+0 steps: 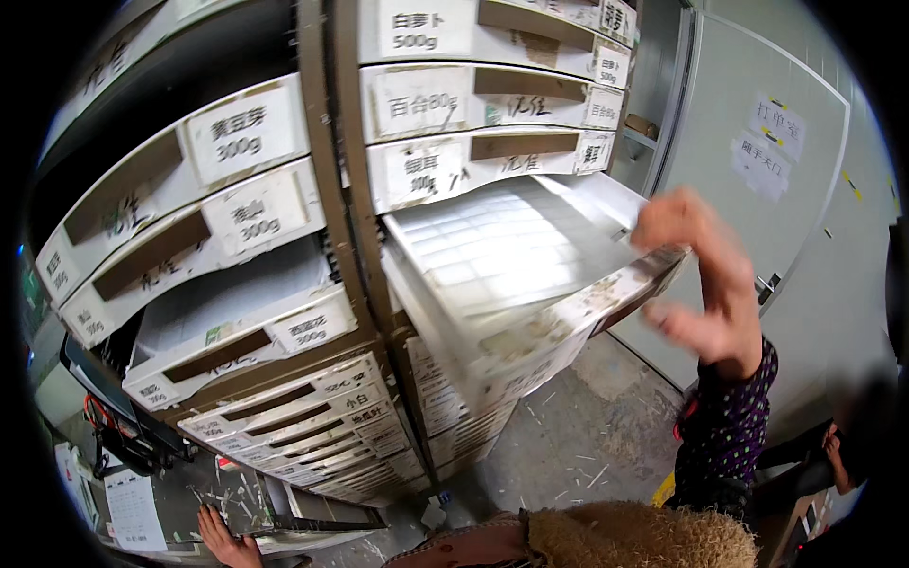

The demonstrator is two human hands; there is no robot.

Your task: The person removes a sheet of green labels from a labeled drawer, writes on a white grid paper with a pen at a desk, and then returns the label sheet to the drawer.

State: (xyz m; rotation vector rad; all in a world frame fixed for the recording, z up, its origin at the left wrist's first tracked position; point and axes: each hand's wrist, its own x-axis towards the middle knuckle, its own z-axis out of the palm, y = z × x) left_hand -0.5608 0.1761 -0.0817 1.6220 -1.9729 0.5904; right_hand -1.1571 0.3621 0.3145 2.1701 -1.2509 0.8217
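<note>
Beside the right corner of a pulled-out white drawer (530,355), my right hand (724,256) is raised and smeared by motion. Its fingers and thumb are spread apart around that corner, and contact with it cannot be made out. Inside the drawer lie white sheets marked off in a grid, like label sheets (502,237). The drawer's left side is blurred too. At the lower left, my left hand (227,540) rests with spread fingers on a dark worktop (180,502) scattered with paper scraps.
Two tall brown-framed cabinets (346,189) hold stacks of labelled drawers. Another open drawer (237,331) stands out at the left. A pale door (767,114) with paper notices is at the right. Scraps litter the grey floor (568,454). Another person's hand (838,454) shows at far right.
</note>
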